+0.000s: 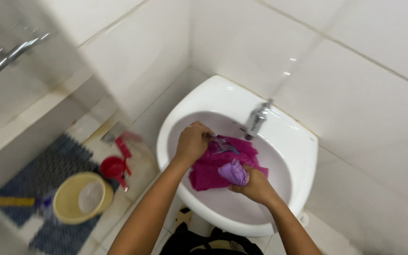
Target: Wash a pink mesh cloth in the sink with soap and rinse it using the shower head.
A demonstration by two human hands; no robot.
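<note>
While magenta cloth point(223, 163) lies bunched in white sink point(289, 156), left hand point(192, 141) grips its upper edge, right hand point(256, 185) clenches purple cloth point(233, 172) against it. Tap point(258, 118) shows no running water; scrubbing looks mid-way, rinsing and wringing left.

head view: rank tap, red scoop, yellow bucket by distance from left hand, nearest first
From the left hand:
1. Tap, just right of it, on the sink's back rim.
2. Red scoop, on the floor to the left.
3. Yellow bucket, farther left, lower.
</note>
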